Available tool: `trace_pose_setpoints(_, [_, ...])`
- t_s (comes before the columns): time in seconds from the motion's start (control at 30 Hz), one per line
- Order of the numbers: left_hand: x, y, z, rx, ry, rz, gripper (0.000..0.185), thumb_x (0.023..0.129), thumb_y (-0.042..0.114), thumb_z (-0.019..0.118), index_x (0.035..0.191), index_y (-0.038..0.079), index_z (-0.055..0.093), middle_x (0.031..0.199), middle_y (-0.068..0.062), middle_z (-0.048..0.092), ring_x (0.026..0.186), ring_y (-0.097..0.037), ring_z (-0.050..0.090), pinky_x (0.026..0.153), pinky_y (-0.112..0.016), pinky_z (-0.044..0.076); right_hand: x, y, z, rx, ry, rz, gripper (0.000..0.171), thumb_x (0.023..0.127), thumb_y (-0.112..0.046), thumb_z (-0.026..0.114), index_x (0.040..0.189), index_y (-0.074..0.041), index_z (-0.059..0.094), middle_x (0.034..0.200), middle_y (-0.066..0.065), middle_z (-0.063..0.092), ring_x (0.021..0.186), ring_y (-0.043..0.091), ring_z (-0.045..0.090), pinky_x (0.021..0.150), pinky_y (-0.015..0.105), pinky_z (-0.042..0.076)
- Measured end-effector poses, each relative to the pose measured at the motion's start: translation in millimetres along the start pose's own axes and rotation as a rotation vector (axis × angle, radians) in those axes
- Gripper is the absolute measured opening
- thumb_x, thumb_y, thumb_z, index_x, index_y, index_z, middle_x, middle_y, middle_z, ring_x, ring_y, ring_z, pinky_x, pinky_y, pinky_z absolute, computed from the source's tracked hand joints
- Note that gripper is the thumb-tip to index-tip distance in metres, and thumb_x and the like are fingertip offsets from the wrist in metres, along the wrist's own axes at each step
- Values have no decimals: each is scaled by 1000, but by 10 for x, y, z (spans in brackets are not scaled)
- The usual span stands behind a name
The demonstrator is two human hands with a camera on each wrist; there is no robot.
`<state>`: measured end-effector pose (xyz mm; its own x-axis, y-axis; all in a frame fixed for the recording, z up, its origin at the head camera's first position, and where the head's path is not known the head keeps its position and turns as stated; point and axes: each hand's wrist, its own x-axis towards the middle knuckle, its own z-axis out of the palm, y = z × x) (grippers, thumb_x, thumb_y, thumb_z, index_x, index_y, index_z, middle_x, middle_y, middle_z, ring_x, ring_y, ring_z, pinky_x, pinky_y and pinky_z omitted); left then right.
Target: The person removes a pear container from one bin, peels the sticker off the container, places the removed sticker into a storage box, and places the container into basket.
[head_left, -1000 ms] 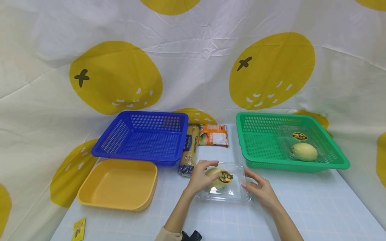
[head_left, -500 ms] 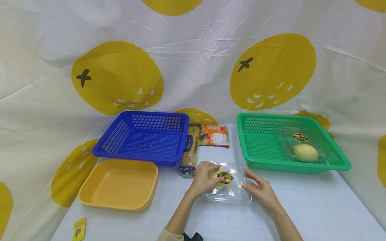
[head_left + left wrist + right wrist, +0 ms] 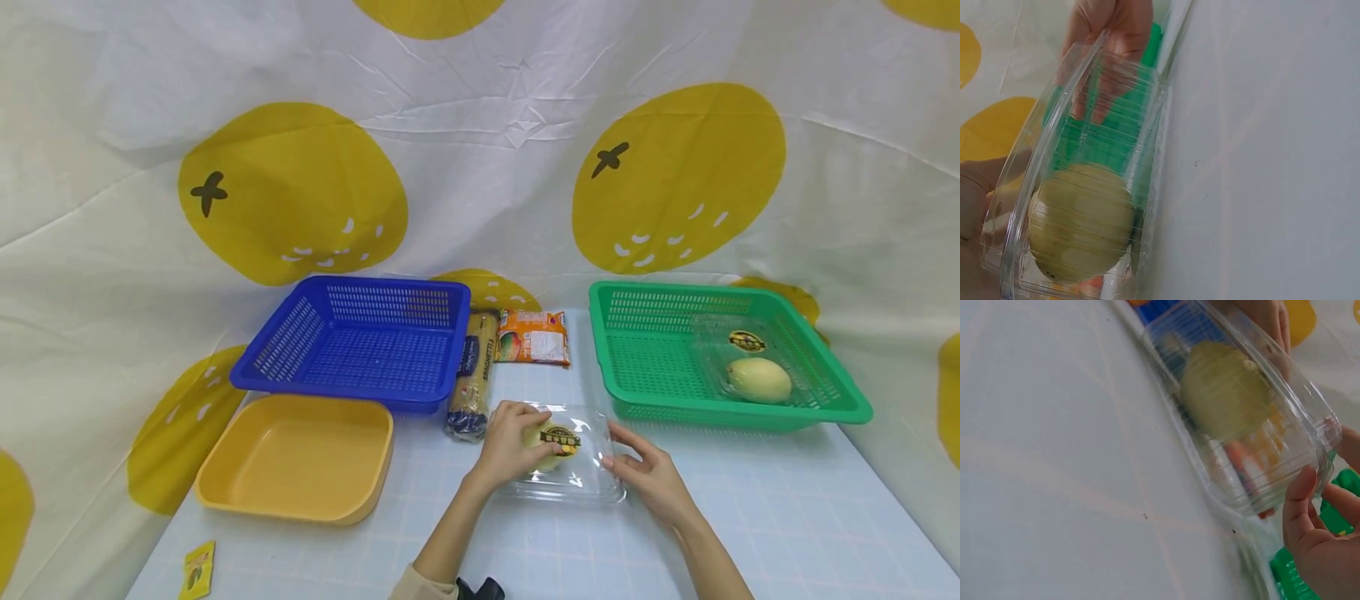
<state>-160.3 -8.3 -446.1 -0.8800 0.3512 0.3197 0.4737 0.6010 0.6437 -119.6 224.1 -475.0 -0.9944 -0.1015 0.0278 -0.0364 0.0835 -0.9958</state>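
Note:
A clear plastic clamshell box (image 3: 585, 479) holds a pale yellow melon (image 3: 1082, 222) and lies closed on the table, a black-and-gold sticker (image 3: 561, 440) on its lid. My left hand (image 3: 513, 446) rests over the left part of the lid, thumb and forefinger reaching toward the sticker. At the box's right edge, the thumb and fingers of my right hand (image 3: 652, 479) pinch the plastic. Through the ribbed wall in the right wrist view, the melon (image 3: 1225, 390) shows at the end away from the right hand.
Behind stand a blue basket (image 3: 375, 358) and a green basket (image 3: 637, 358) with another boxed melon (image 3: 759, 380). A yellow tub (image 3: 300, 458), a spaghetti pack (image 3: 472, 375), an orange packet (image 3: 532, 337) and a small yellow sachet (image 3: 197, 571) lie about the table.
My left hand has shifted slightly right across the lid, its thumb now at the sticker. The right hand keeps its place at the box's right edge.

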Motion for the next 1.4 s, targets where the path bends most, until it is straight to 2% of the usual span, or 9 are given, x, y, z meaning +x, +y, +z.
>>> trace_pose_setpoints(0.23, [-8, 24, -8, 28, -38, -24, 51, 73, 37, 78, 114, 9, 68, 102, -3, 62, 99, -17, 45, 89, -34, 37, -23, -14, 19, 10, 1, -8, 60, 85, 5, 63, 137, 13, 34, 130, 33, 38, 92, 11, 64, 72, 21, 53])
trace_pose_setpoints(0.53, [7, 27, -23, 39, -51, -21, 49, 73, 36, 77, 114, 10, 68, 101, -2, 61, 97, -16, 44, 89, -33, 36, -11, -11, 10, 17, -5, -19, 60, 85, 4, 63, 137, 14, 34, 124, 19, 46, 90, 8, 64, 71, 22, 53])
trace_pose_setpoints(0.9, [4, 20, -26, 61, -42, 20, 41, 73, 34, 78, 106, 11, 72, 93, 0, 59, 92, -15, 42, 86, -32, 35, -9, -11, 28, 0, 2, -8, 60, 86, 4, 63, 138, 12, 35, 131, 33, 39, 91, 8, 64, 72, 22, 53])
trace_pose_setpoints(1.4, [-6, 18, -5, 30, -14, 18, 34, 72, 32, 79, 100, 14, 73, 91, 2, 58, 90, -13, 41, 85, -31, 35, -19, -4, 23, 4, 8, -7, 60, 85, 3, 64, 137, 13, 35, 127, 29, 43, 91, 10, 65, 72, 25, 54])
